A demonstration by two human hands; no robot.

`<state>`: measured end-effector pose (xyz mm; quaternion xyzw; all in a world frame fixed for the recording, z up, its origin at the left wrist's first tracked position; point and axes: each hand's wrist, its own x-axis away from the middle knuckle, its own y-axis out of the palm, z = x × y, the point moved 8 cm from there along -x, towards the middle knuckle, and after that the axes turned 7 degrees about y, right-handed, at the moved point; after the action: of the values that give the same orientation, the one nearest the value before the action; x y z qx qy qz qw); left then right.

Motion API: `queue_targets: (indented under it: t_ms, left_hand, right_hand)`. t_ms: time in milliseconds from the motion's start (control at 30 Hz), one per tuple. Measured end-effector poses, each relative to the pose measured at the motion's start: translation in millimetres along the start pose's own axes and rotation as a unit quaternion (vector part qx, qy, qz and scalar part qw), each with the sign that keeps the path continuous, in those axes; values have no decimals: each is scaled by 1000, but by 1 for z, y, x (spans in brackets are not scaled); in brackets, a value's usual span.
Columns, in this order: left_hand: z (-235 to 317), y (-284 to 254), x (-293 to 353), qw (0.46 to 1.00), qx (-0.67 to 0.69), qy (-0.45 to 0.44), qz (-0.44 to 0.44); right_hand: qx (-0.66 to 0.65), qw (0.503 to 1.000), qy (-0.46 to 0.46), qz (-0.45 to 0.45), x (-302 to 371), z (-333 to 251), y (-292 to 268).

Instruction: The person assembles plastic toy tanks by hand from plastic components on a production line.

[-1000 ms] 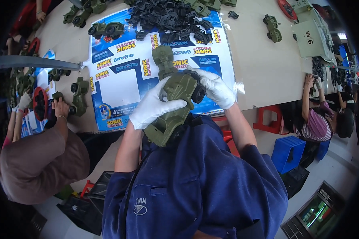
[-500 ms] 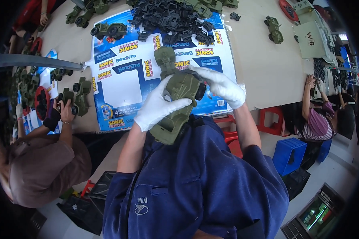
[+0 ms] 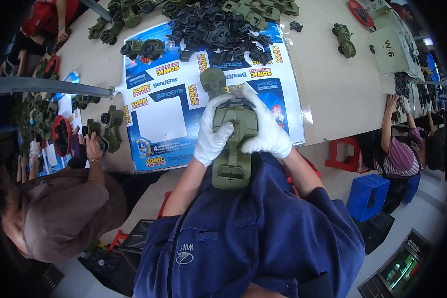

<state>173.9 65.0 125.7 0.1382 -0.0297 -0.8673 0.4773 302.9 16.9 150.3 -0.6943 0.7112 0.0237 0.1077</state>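
A green toy vehicle body (image 3: 236, 169) is held between my two white-gloved hands, close to my chest. My left hand (image 3: 211, 136) wraps its left side, the thumb lying on top. From the right, my right hand (image 3: 269, 130) grips it, with its fingers curled over the far end. A dark piece (image 3: 232, 103) shows at that far end, partly covered by my fingers. Just beyond, another green toy part (image 3: 212, 80) lies on the printed sheet (image 3: 159, 119); its near portion is hidden behind my hands.
A heap of black plastic parts (image 3: 213, 37) lies at the sheet's far edge. Green toy vehicles stand at far left (image 3: 143, 48) and right (image 3: 343, 40). A metal bar (image 3: 54, 87) crosses at left. A co-worker in brown (image 3: 69, 208) handles similar vehicles there.
The vehicle has turned from slanting to nearly straight, its near end now facing me. My right hand has come down from above its far end to grip its right side.
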Motion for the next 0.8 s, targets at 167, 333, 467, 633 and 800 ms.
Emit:
queue_targets:
  t_ms: [167,333,467,633,800]
  left_hand:
    - [17,8,-15,993,-84,79,-15]
    - [17,8,-12,988,-126,83,-6]
    - [3,13,-14,995,-88,28,-30]
    - [-7,11,-16,996,-83,23,10]
    - [1,8,-9,999,-39,-3,12]
  right_hand:
    - [128,980,-78,130,-1,-9,-2]
    - [147,971,-98,160,7,-14,-5]
    - [154,969,-91,169,3,-19,-12]
    - [166,965,-117,168,-1,-19,-16]
    - [162,968,-104,162,3,-22,-7]
